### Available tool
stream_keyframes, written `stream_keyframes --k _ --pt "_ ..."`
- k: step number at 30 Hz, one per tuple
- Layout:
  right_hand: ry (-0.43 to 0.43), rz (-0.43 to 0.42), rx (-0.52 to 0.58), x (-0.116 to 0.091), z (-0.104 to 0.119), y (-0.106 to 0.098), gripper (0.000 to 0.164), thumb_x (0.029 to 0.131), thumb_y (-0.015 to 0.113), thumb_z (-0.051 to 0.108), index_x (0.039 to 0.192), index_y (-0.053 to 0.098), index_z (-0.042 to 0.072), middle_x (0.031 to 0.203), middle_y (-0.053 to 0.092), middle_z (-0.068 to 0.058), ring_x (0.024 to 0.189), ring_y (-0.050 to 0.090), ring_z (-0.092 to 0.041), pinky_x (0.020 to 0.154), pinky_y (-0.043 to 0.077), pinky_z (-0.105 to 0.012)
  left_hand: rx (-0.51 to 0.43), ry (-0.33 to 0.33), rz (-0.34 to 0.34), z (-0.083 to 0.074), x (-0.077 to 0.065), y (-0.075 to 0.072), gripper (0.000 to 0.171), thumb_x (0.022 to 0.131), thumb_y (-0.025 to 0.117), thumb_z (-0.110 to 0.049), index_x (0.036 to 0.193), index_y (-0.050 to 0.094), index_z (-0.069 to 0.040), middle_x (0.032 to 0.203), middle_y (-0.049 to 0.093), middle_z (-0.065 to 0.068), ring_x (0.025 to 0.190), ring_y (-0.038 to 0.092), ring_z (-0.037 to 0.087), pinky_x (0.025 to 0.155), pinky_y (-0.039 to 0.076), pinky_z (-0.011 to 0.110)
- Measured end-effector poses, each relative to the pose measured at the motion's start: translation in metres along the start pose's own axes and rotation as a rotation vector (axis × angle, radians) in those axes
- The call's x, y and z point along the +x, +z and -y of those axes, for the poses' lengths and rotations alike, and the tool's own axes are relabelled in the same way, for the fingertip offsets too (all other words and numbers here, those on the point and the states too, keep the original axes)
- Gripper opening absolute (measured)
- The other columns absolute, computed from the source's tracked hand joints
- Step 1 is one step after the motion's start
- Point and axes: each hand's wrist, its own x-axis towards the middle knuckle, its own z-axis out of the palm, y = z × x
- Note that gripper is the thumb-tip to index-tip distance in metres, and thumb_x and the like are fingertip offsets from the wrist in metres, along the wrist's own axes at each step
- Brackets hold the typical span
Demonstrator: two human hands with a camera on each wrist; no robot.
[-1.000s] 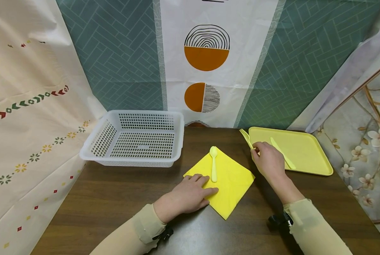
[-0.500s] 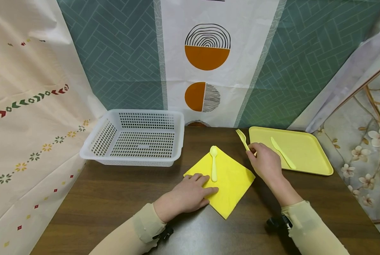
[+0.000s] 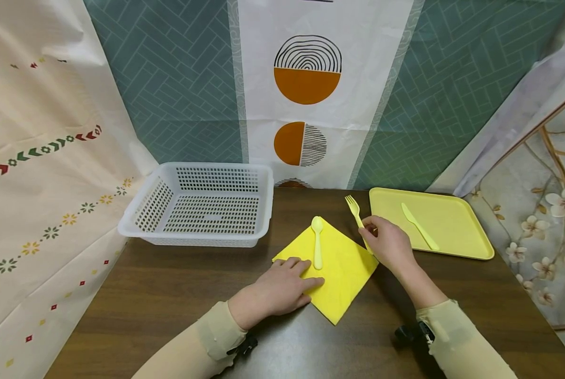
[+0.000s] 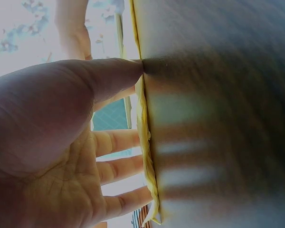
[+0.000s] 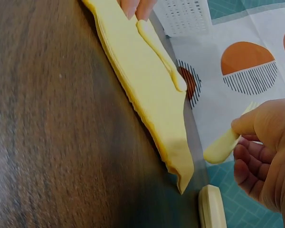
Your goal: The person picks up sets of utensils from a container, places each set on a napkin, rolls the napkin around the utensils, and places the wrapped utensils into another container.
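Observation:
My right hand point(image 3: 387, 243) pinches a pale yellow fork point(image 3: 354, 208) by its handle, tines pointing away, close to the right corner of a folded yellow napkin point(image 3: 344, 268). In the right wrist view the fork's handle end point(image 5: 219, 148) sticks out below thumb and fingers. My left hand point(image 3: 279, 289) lies with fingers spread and fairly straight on the napkin's left edge. The left wrist view shows the left thumb point(image 4: 115, 76) and fingertips resting along that edge. A matching spoon point(image 3: 318, 245) lies on the napkin, bowl end away from me, just beyond the left fingers.
A yellow tray point(image 3: 462, 231) with a yellow knife point(image 3: 420, 226) on it stands at the right, beside the right hand. At the back left is a white perforated basket point(image 3: 197, 239). The brown wooden table point(image 3: 159, 295) ends against patterned cloths at the back and sides.
My right hand has carried the fork left, away from the tray's edge, and a little toward me, up to the napkin's right corner. The left hand has stayed in place.

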Motion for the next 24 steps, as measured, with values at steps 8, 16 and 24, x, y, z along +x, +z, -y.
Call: stream_keyframes --k 8,16,24 --pt "-0.007 0.034 0.035 -0.003 0.009 0.003 0.024 0.098 0.066 0.028 0.113 0.07 0.01 0.092 0.067 -0.002 0.076 0.058 -0.021 0.069 0.045 -0.038 -0.004 -0.002 0.005 0.0 0.0 0.001 0.047 0.099 0.06 -0.047 0.145 0.053 -0.041 0.146 0.051 0.006 0.13 0.047 0.029 0.095 0.046 0.052" --pt "-0.018 0.062 0.04 -0.005 0.017 0.009 0.02 0.098 0.066 0.027 0.111 0.069 0.012 0.088 0.066 0.0 0.074 0.056 -0.019 0.067 0.045 -0.036 -0.009 0.0 0.003 0.0 0.0 0.001 0.046 0.099 0.06 -0.047 0.144 0.053 -0.041 0.145 0.051 0.006 0.13 0.047 0.028 0.095 0.046 0.051" --pt "-0.017 0.097 0.046 -0.005 0.023 0.016 0.018 0.096 0.069 0.026 0.108 0.068 0.012 0.086 0.064 0.0 0.073 0.055 -0.019 0.066 0.045 -0.035 -0.015 -0.005 0.016 0.0 0.0 -0.002 0.046 0.099 0.06 -0.047 0.145 0.053 -0.042 0.146 0.051 0.006 0.13 0.047 0.029 0.096 0.046 0.051"
